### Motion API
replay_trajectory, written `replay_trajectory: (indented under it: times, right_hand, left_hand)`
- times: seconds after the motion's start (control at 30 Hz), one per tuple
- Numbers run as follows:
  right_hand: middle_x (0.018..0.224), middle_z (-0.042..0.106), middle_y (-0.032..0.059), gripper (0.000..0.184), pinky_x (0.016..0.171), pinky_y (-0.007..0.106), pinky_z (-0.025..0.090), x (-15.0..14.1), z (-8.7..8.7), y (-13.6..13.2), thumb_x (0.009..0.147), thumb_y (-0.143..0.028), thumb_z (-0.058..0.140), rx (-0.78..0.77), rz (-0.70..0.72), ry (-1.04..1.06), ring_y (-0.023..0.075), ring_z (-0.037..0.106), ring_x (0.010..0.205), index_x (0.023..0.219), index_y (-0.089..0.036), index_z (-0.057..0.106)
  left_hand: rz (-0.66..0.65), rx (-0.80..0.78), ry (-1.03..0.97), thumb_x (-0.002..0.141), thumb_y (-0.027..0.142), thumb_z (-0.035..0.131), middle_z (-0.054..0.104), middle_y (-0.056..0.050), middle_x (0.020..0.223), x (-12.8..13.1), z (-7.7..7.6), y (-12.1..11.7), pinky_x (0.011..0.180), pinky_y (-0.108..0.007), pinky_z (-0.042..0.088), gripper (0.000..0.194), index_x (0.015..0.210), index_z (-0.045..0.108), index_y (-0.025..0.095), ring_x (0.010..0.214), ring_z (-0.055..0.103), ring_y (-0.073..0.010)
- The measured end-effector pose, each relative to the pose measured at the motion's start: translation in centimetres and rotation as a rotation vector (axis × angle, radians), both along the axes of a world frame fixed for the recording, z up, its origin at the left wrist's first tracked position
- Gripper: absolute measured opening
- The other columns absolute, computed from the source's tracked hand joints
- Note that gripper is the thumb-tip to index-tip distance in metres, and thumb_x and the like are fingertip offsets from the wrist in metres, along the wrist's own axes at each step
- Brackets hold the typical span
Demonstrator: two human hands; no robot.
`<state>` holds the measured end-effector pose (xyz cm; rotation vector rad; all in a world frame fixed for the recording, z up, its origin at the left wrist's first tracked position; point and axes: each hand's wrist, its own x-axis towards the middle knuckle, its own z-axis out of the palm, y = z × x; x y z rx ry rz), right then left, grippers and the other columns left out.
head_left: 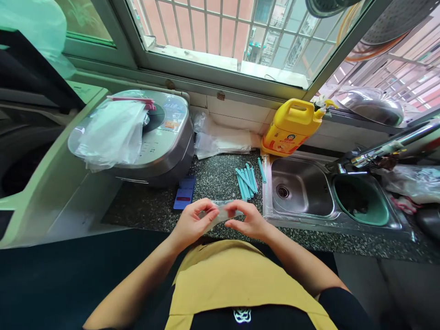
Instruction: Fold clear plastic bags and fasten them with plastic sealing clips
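A small clear plastic bag is held low over the counter's front edge, spanning both hands. My left hand pinches its left side between thumb and fingers. My right hand has its curled fingers at the bag's right side, the thumb a little apart below; part of the bag is hidden by the fingers. Just beyond my right hand lies a loose pile of turquoise sealing clips, with one more clip beside the sink. A phone with a lit screen lies beyond my left hand.
A rice cooker at left carries plastic bags and a pink clip. More clear bags lie by the wall. A yellow jug stands behind the sink, whose right side holds a green basin.
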<state>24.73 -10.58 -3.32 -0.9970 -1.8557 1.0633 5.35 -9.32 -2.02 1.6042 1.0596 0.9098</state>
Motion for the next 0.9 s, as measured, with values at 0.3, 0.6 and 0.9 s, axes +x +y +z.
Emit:
replay_trajectory:
  times: [0.3, 0.6, 0.9]
  right_hand:
    - [0.066, 0.061, 0.0014, 0.016, 0.060, 0.022, 0.043, 0.1, 0.7, 0.1, 0.083, -0.029, 0.058, -0.036, 0.010, -0.042, 0.0109, 0.054, 0.061, 0.075, -0.016, 0.063]
    - [0.065, 0.061, 0.0003, 0.011, 0.058, 0.022, 0.038, 1.0, -1.3, 0.6, 0.080, -0.020, 0.058, -0.168, -0.067, -0.307, 0.0101, 0.051, 0.060, 0.072, -0.016, 0.064]
    - [0.057, 0.054, -0.0039, 0.004, 0.054, 0.020, 0.032, 1.4, -7.7, 3.3, 0.068, -0.012, 0.062, -0.486, -0.113, -0.515, 0.0083, 0.045, 0.054, 0.067, -0.014, 0.065]
  left_hand:
    - [-0.005, -0.065, -0.037, 0.078, 0.031, 0.059, 0.058, 0.000, 0.065, 0.1, 1.6, 1.1, 0.056, -0.021, 0.044, 0.016, 0.071, 0.059, 0.016, 0.059, 0.054, -0.0111]
    - [0.069, 0.109, 0.143, 0.080, 0.031, 0.055, 0.062, -0.003, 0.071, -0.6, -3.9, 3.1, 0.070, -0.029, 0.045, 0.019, 0.068, 0.060, 0.018, 0.071, 0.055, -0.0158]
    - [0.257, -0.012, 0.390, 0.070, 0.023, 0.055, 0.065, -0.004, 0.071, -0.8, -13.7, 7.4, 0.084, -0.039, 0.043, 0.013, 0.058, 0.056, 0.019, 0.077, 0.057, -0.0211]
